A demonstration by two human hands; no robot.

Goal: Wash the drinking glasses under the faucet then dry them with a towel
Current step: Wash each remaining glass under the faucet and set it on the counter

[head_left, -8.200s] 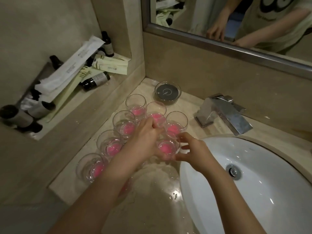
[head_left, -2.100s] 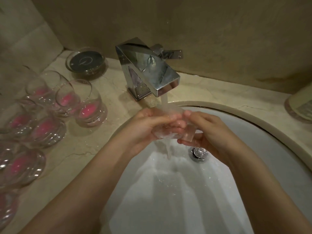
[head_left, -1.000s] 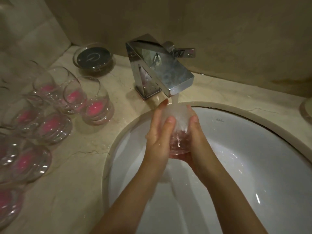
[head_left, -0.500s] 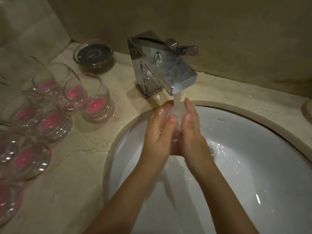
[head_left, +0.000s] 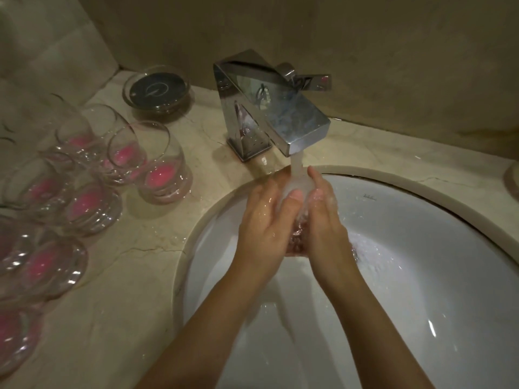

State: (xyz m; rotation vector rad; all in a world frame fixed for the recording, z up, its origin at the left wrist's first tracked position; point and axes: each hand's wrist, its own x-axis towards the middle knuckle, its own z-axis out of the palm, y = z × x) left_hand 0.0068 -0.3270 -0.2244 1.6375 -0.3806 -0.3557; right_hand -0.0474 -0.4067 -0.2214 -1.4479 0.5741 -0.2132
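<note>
A clear drinking glass [head_left: 297, 237] stands upright between my palms over the white sink [head_left: 421, 248]. My left hand [head_left: 264, 220] holds its left side and my right hand [head_left: 325, 220] holds its right side, so most of the glass is hidden. Water runs from the chrome faucet [head_left: 269, 108] straight into the glass mouth and spills over my fingers. Several more glasses [head_left: 160, 167] with pink bottoms stand on the counter at the left.
A round glass dish with a dark lid [head_left: 158, 92] sits in the back corner by the faucet. The beige stone counter [head_left: 134, 270] is wet near the sink rim. A wall runs close behind the faucet.
Earlier I took one glass from the group and tilted it under the stream. Over the last second it stays upright between both hands, which have closed in around it.
</note>
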